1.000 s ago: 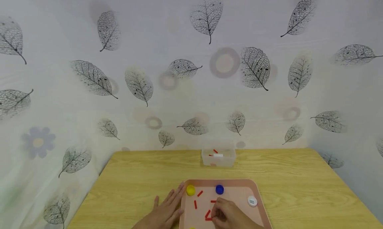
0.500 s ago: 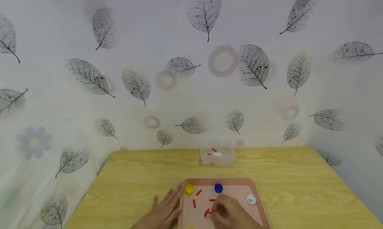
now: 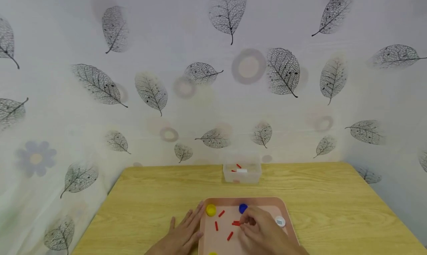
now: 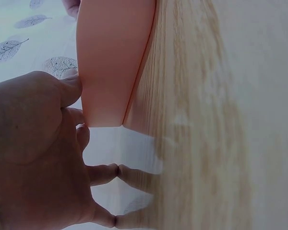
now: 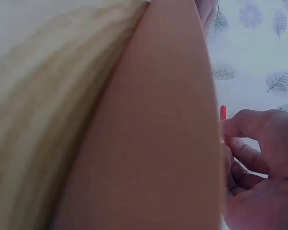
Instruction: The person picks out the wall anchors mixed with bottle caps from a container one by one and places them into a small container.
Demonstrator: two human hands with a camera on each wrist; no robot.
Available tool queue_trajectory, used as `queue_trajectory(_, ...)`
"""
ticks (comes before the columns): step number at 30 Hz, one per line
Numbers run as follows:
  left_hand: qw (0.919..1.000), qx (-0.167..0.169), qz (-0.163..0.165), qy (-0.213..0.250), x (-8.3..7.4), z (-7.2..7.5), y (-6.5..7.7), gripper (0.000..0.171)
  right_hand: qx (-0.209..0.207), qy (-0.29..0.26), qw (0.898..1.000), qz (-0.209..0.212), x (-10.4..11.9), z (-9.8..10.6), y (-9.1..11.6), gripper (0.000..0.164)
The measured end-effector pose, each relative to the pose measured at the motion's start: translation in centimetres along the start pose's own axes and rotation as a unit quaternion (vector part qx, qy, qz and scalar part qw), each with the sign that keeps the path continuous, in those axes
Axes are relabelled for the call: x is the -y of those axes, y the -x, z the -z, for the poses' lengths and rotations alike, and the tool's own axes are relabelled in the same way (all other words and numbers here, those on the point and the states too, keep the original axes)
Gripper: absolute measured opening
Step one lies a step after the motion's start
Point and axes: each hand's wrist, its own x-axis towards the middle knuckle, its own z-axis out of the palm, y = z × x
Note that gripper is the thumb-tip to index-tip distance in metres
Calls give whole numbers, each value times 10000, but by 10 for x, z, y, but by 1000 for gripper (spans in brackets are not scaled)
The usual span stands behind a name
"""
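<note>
Since the earlier frame, the R hand (image 3: 261, 227) has shifted toward the far side of the tray (image 3: 220, 201), taking its red stick (image 5: 223, 112) off the near stick (image 3: 230, 236), which now lies alone. From my remote feed, the R hand is narrow, thumb + finger pinching that stick; its end looks to be right beside the mid stick (image 3: 236, 221), but I can't tell if they touch. For the work, I'd judge the placing is now being set against the mid stick, not the near one. L hand (image 3: 181, 232) is wide, fingers straight, at the tray's left edge w/ thumb on the rim; prob. steadying it. Two more sticks (image 3: 216, 226) lie left, near the yellow cap (image 3: 211, 210). Blue cap (image 3: 242, 207) is far, partly behind the R hand; white disc (image 3: 280, 221) is right. Translucent box (image 3: 241, 178) w/ sticks stands farther back on the surface (image 3: 150, 195).
</note>
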Motion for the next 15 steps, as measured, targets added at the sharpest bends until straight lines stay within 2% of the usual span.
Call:
queue_trajectory(6,10000,41,8,46,1,2,-1,62,-402,493,9947,811,4,12,-9,16)
queue_trajectory(10,10000,34,11,85,1,2,-2,62,-755,1002,9843,1241,7,23,-14,16)
queue_trajectory(13,10000,28,11,54,1,1,-2,62,-1030,1342,9759,1380,10,31,-19,15)
queue_trajectory(15,10000,24,23,20,1,0,-2,62,-1041,1321,9762,1373,12,36,-23,16)
